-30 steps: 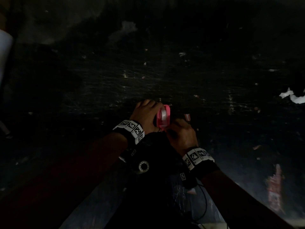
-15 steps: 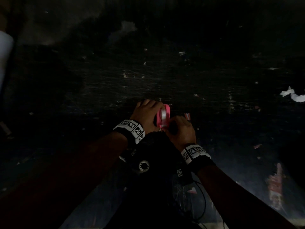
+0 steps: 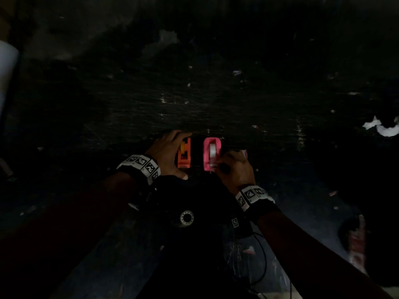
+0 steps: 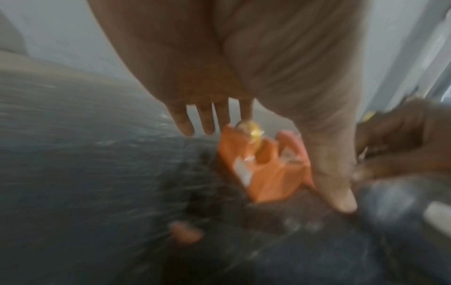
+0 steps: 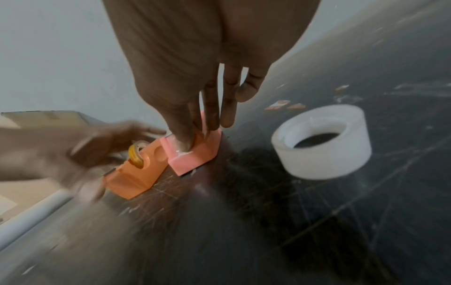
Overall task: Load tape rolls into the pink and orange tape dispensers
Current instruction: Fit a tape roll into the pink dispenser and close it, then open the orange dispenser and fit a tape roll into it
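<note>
The pink dispenser (image 3: 206, 156) stands on the dark table with a white tape roll (image 3: 213, 151) in it. My right hand (image 3: 233, 167) pinches its near end, thumb (image 5: 182, 135) pressed on the tape at the cutter and straight fingers along its outer side. Just left of it stands the orange dispenser (image 3: 183, 160) with a yellowish tape roll (image 5: 136, 156) in its slot. My left hand (image 3: 170, 151) is open beside the orange dispenser (image 4: 268, 173), fingers spread past its far end and thumb (image 4: 336, 189) along its near side; touch is unclear through blur.
A large white tape roll (image 5: 322, 142) lies flat to the right of the pink dispenser (image 5: 192, 160). Crumpled white paper (image 3: 382, 128) lies far right, and small paper scraps (image 5: 283, 105) dot the scratched table (image 3: 216, 93). A cardboard box (image 5: 48, 117) stands to the left.
My left hand has let go of the pink dispenser and shifted left to the orange one, which now shows. The right hand stays at the pink dispenser's near end.
</note>
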